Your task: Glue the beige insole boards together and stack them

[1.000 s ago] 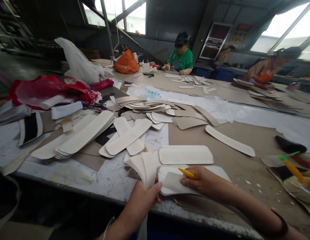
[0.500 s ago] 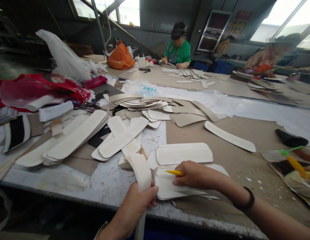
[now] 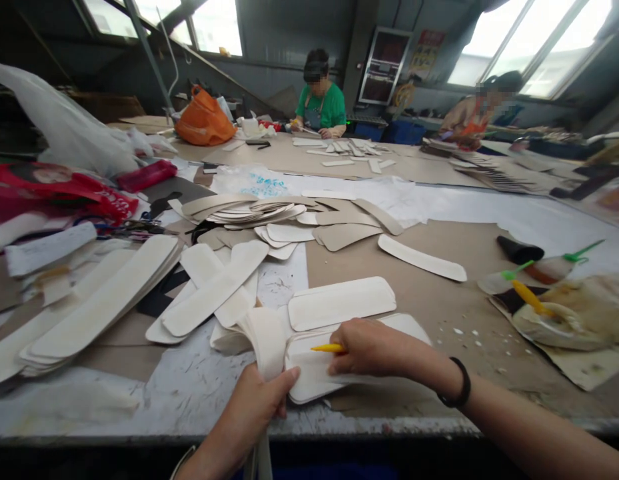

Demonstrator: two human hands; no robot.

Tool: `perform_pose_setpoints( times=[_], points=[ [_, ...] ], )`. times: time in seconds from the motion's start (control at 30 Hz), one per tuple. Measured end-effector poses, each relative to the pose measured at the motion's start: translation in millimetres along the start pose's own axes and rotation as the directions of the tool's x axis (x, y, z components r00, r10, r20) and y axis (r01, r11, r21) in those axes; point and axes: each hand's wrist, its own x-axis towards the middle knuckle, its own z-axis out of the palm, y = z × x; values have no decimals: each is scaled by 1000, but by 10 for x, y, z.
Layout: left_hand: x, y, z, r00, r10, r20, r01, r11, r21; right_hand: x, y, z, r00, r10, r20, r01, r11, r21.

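My left hand point(image 3: 254, 403) is closed around a bent bundle of off-white strips point(image 3: 270, 340), whose lower ends hang past the table's front edge. Its thumb reaches the left end of a stack of off-white panels point(image 3: 309, 385) with rounded corners. Over that stack, my right hand point(image 3: 362, 348) grips a slim yellow pointed tool point(image 3: 328, 348), tip toward the left; the rest of it is hidden in the fist. Just behind lies another off-white panel point(image 3: 342, 305).
Long off-white pieces point(image 3: 104, 300) are piled at left, beside a red plastic bag point(image 3: 54, 190). Curved pieces point(image 3: 254, 212) lie mid-table. On the right are glue bottles with green nozzles point(image 3: 554, 268) and a stained cloth point(image 3: 584, 320). Across the table sits a person in green point(image 3: 329, 107).
The view has swung to the right, so the table's contents sit further left. Both hands keep their holds, and the left thumb now overlaps the panel stack's edge.
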Motion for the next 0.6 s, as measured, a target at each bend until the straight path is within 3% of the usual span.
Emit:
perform_pose_setpoints(
  times=[0.13, 0.27, 0.47, 0.6],
  points=[
    [12, -72, -13, 999, -28, -39, 28, 999, -18, -365, 486, 101, 989, 106, -106, -94, 989, 114],
    [10, -90, -13, 998, -40, -39, 40, 999, -8, -652, 890, 317, 920, 252, -301, -175, 950, 258],
    [-3, -63, 4, 997, -27, -77, 32, 998, 54, -621, 920, 513, 812, 414, -413, -343, 909, 237],
    [34, -128, 4, 996, -1, -84, 9, 995, 98, -572, 870, 507, 783, 443, -437, -421, 894, 153]
  ],
)
